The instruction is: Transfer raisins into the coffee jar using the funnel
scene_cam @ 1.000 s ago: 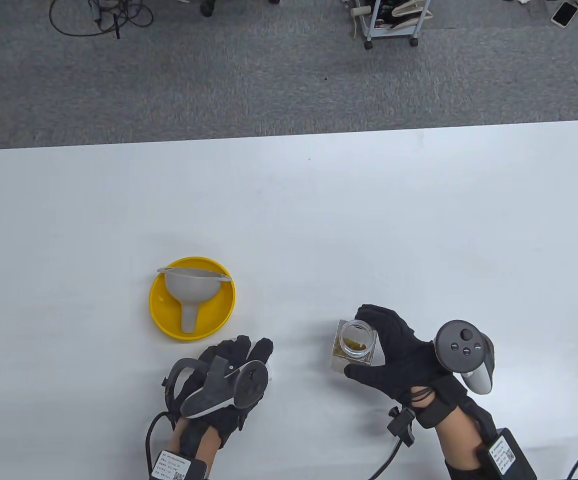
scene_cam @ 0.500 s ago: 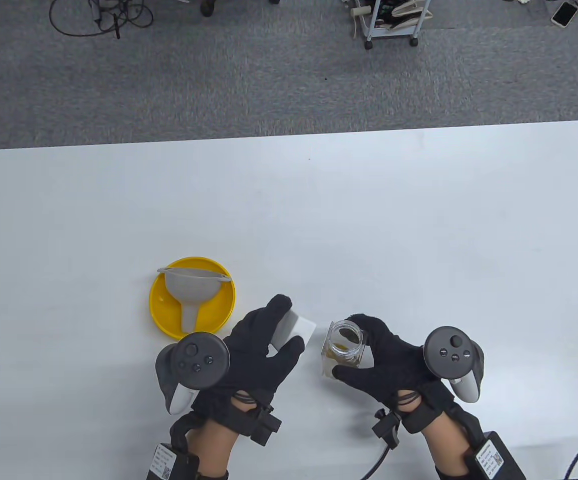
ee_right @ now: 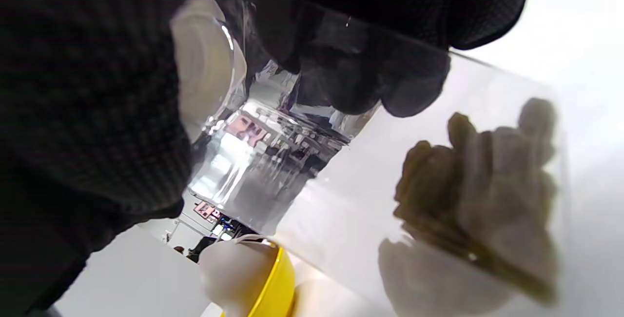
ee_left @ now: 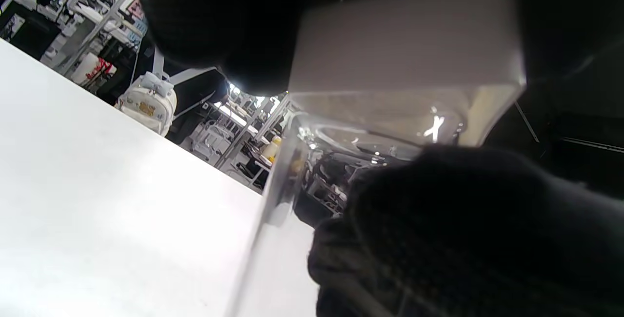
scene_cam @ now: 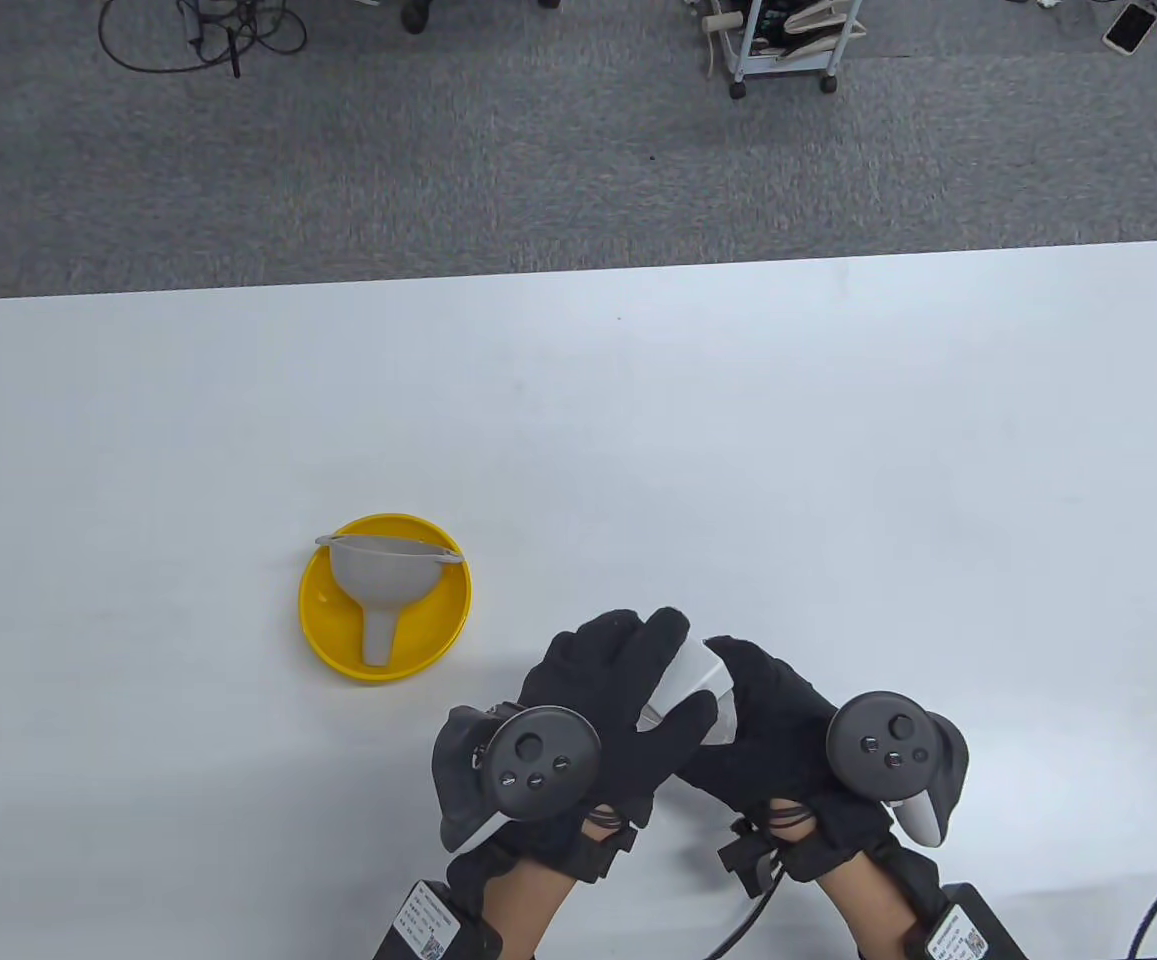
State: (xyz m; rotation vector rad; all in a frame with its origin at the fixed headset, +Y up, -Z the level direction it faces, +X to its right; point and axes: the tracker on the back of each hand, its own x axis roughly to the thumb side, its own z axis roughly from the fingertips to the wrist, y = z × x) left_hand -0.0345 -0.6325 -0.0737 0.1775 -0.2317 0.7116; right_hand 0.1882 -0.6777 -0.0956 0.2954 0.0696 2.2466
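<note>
My left hand (scene_cam: pixel 680 662) grips a white square lid (scene_cam: pixel 706 678) and holds it on top of the glass coffee jar. My right hand (scene_cam: pixel 773 705) grips the jar from the right, so the table view hides it under the lid and both hands. In the right wrist view the clear jar (ee_right: pixel 341 195) shows a small clump of raisins (ee_right: pixel 480 195) at its bottom. In the left wrist view the lid (ee_left: pixel 404 39) sits over the jar's glass shoulder (ee_left: pixel 385 122). The grey funnel (scene_cam: pixel 383 580) lies on its side in a yellow dish (scene_cam: pixel 443 620), left of both hands.
The white table (scene_cam: pixel 838 450) reaches far back and to both sides. Its far edge borders grey carpet with a cart (scene_cam: pixel 783 40) and cables. The yellow dish's rim (ee_right: pixel 280 278) and the funnel (ee_right: pixel 234 263) also show in the right wrist view.
My left hand picked up the white lid and carried it right onto the jar's mouth. My right hand shifted the jar slightly left and kept hold of it.
</note>
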